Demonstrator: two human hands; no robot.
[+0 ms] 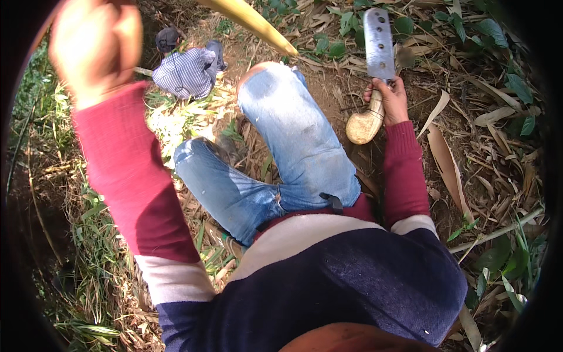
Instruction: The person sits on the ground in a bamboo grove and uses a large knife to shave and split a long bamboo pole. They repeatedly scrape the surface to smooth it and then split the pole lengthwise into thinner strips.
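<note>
Head view. Outdoor ground (328, 82), bare soil and dry leaves, green plants along the right edge; a co-worker (183, 73) in a checked shirt sits at upper left, back turned.

Right hand (389, 100), upper right: grip closed round the curved, pale handle of a broad knife (380, 50). Blade has a row of holes; long axis close to upright in the frame, blade above the grip, knobbed handle end below it.

Yellow pole (252, 24), top centre: runs slantwise, cut by the top edge, tapered tip towards lower right. Tip lies left of the knife, apart from it, nearer the right hand than the left.

Left hand (97, 53), upper left: raised, blurred, top cut off. Fingers look curled; cannot tell whether this grip holds anything.
</note>
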